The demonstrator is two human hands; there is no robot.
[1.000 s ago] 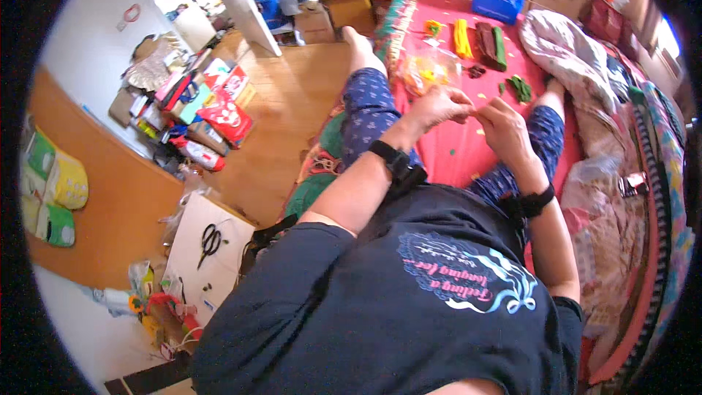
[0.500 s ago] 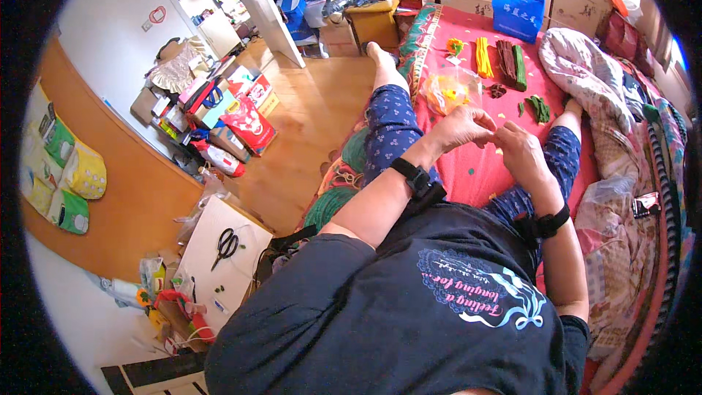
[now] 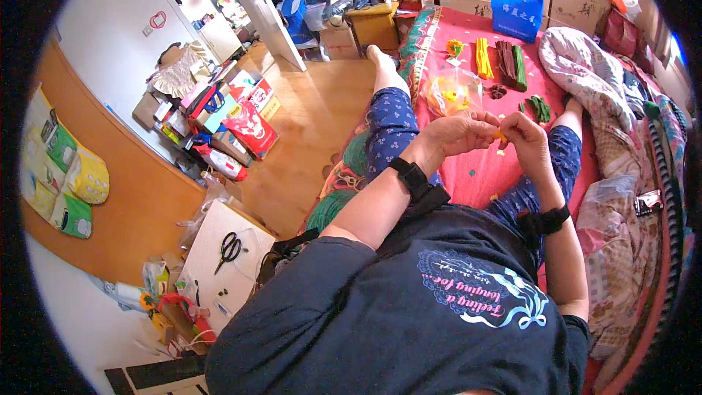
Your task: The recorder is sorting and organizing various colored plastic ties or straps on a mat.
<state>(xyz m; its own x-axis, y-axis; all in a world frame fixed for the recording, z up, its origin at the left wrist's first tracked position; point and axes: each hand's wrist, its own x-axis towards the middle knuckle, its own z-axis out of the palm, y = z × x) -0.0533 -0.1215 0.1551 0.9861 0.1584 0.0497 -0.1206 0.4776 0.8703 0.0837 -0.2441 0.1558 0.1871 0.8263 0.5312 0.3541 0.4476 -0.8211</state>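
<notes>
Small orange piece (image 3: pixel 499 134), pinched between both hands

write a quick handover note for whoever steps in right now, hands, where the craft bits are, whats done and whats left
Left hand and right hand: raised together over the red bedspread, pinching a small orange piece between the fingertips.
Supplies: clear bag of yellow bits just ahead; yellow, brown and green strip bundles farther up the bed.
Done: cannot tell.
Left: the orange piece is not yet set down.

both hands (image 3: pixel 491 135) pinch a small orange piece (image 3: pixel 499 134).
</notes>
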